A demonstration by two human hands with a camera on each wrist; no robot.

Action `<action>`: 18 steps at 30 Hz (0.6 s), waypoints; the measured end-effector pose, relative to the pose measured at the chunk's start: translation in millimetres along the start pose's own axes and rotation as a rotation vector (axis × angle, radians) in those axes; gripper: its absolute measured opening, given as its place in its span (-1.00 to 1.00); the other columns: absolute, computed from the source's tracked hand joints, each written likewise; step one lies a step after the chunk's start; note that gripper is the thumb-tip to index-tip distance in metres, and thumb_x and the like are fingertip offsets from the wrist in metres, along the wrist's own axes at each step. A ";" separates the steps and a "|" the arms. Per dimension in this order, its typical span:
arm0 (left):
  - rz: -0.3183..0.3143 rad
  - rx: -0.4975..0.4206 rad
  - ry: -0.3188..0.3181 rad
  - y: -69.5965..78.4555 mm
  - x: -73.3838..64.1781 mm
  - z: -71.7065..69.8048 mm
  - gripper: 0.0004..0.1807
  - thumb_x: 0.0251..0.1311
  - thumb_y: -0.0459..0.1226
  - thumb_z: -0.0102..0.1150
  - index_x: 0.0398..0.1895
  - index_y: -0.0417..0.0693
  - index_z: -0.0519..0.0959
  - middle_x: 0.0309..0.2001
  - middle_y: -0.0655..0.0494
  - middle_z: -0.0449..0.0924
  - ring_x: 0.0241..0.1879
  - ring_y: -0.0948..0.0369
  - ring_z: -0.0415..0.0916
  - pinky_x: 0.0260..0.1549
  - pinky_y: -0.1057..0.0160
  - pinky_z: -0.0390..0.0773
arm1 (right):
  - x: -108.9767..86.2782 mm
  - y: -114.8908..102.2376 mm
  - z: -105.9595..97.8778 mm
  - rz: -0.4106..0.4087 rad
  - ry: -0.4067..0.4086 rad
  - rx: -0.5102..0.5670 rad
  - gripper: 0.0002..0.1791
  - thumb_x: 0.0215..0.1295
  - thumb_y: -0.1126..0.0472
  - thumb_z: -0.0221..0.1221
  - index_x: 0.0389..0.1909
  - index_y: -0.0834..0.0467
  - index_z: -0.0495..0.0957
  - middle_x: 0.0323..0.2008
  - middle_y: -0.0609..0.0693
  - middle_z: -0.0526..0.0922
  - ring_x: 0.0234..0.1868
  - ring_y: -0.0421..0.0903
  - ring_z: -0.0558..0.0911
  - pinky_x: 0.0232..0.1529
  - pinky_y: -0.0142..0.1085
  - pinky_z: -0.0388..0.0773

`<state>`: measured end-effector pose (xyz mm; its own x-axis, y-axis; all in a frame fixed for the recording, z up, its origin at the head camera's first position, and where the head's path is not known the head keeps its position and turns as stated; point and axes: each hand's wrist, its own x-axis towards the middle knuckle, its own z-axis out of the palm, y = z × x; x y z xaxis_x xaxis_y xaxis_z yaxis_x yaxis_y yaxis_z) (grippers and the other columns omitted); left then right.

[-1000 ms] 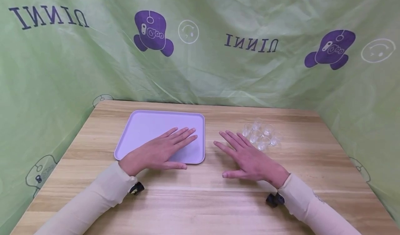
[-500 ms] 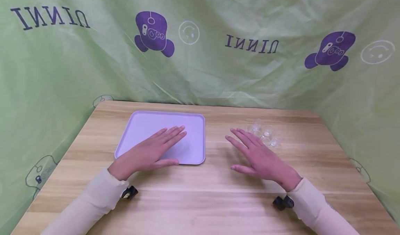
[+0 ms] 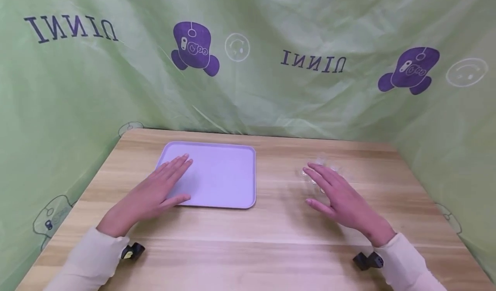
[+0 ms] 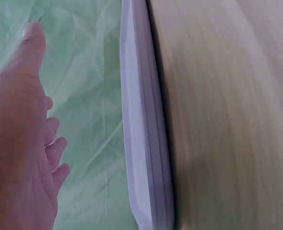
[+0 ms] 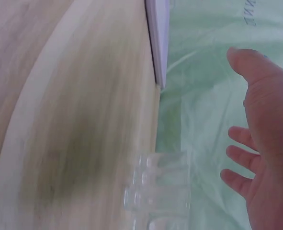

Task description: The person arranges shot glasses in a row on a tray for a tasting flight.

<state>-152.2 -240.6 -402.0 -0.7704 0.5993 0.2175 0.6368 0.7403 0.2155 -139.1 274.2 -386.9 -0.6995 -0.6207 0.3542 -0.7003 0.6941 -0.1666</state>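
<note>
Above the left part of a lilac tray [image 3: 221,174] hovers my left hand [image 3: 151,196], its fingers straight and the thumb spread. The left wrist view shows a gap between that hand and the tray's raised rim [image 4: 153,120]. My right hand [image 3: 348,202] is held over a cluster of small clear cups [image 3: 314,181], fingers extended, with nothing in its grasp. It hides part of the cluster in the head view. In the right wrist view the clear cups [image 5: 158,196] stand close together on the table, apart from the hand.
The wooden table [image 3: 240,248] carries the tray at left and the cups at right. A green printed cloth [image 3: 255,97] hangs behind and along both sides. A small black camera is strapped at each wrist.
Both hands have moved apart: the left toward the left side of the tray, the right rightward over the cups. The tray and cups keep their places on the table.
</note>
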 end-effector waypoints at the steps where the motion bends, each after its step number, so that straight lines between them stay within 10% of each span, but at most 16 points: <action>1: -0.011 -0.002 0.005 -2.3 -3.8 -1.1 -0.02 0.45 0.13 0.14 0.69 -0.05 -0.12 0.65 -0.11 -0.12 0.60 -0.08 -0.12 0.54 0.02 -0.16 | -2.0 1.5 -0.4 0.000 0.014 0.000 -0.07 0.31 -0.06 0.36 0.60 0.11 0.19 0.52 0.15 0.26 0.49 0.19 0.26 0.44 0.17 0.20; 18: -0.306 -0.158 -0.083 -18.5 -40.3 -13.6 0.26 0.34 0.23 0.22 0.64 -0.24 -0.38 0.62 -0.34 -0.33 0.58 -0.24 -0.25 0.48 -0.21 -0.07 | -22.0 24.4 -12.4 0.133 0.103 -0.043 -0.20 0.24 0.17 0.42 0.49 0.20 0.37 0.43 0.16 0.43 0.33 0.25 0.48 0.33 0.09 0.40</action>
<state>-132.5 -282.6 -401.9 -0.9222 0.3843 0.0432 0.3678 0.8371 0.4049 -139.0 309.4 -387.4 -0.7657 -0.4830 0.4247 -0.5943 0.7839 -0.1799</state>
